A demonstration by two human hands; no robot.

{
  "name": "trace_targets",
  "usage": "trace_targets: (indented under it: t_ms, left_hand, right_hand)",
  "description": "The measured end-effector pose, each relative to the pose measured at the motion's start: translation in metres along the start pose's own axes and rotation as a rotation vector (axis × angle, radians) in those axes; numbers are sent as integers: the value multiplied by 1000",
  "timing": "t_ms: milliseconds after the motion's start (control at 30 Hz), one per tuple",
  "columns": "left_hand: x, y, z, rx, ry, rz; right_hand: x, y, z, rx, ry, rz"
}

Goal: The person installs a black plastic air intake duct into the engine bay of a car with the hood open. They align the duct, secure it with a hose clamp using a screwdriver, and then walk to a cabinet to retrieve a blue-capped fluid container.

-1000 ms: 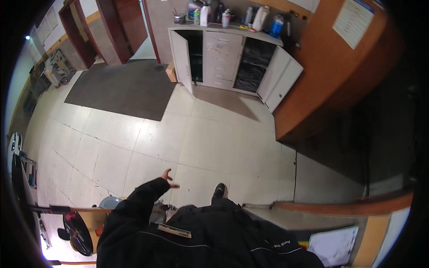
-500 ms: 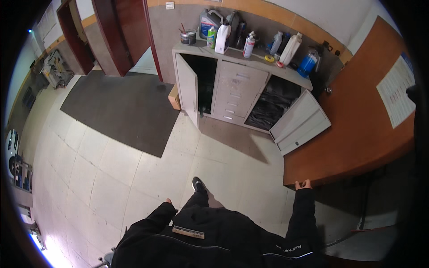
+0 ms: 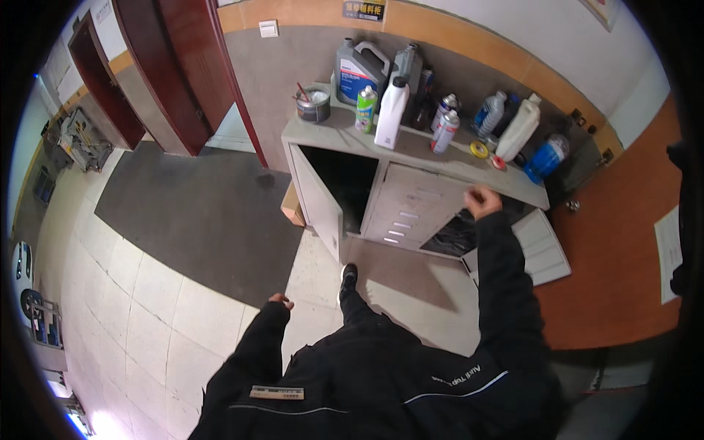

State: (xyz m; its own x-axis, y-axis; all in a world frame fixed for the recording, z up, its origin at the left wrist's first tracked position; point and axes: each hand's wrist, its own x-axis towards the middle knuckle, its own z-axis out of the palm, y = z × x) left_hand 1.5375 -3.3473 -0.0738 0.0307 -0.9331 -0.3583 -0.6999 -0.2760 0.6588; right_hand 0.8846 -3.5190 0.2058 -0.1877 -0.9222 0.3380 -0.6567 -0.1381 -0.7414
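My right hand (image 3: 482, 201) reaches out in front of the grey cabinet (image 3: 412, 192), just below its top edge. Its fingers are loosely bent and apart, and I see nothing held in them. Beyond it on the cabinet top lie a yellow tape roll (image 3: 479, 149) and a small red round item (image 3: 499, 163), near a cream bottle (image 3: 519, 130). Low at my left side hangs my left hand (image 3: 281, 301), empty, its fingers slightly bent and apart. Behind my right hand, black material (image 3: 453, 235) shows in the cabinet's right compartment.
The cabinet's left door (image 3: 317, 196) and right door (image 3: 541, 248) stand ajar. Spray cans (image 3: 445, 132), a grey jug (image 3: 361, 73), a white bottle (image 3: 392, 114) and a blue-liquid bottle (image 3: 548, 158) crowd its top. An orange-brown wooden door (image 3: 612, 271) is at right; a dark mat (image 3: 198, 220) lies left.
I have stepped closer to the cabinet. My right hand has left the wooden door's edge and risen forward to the cabinet front. My left hand still hangs low.
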Motion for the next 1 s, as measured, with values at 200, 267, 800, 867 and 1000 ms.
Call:
trace_targets:
  t_ms: [200, 267, 800, 867, 1000]
  left_hand:
    - [3, -81, 7, -375, 16, -396]
    - [-21, -98, -4, -161, -39, -547]
    - [7, -52, -11, -347, -64, -640]
    - [33, -62, -19, -340, -79, -541]
    - [44, -96, -24, -327, -66, -534]
  right_hand:
    - [366, -144, 139, 83, -71, -239]
    - [439, -157, 183, -264, -11, -198]
    - [600, -248, 203, -226, -165, -28]
    - [602, -292, 166, -107, -201, -31]
    - [523, -364, 163, 145, -363, -67]
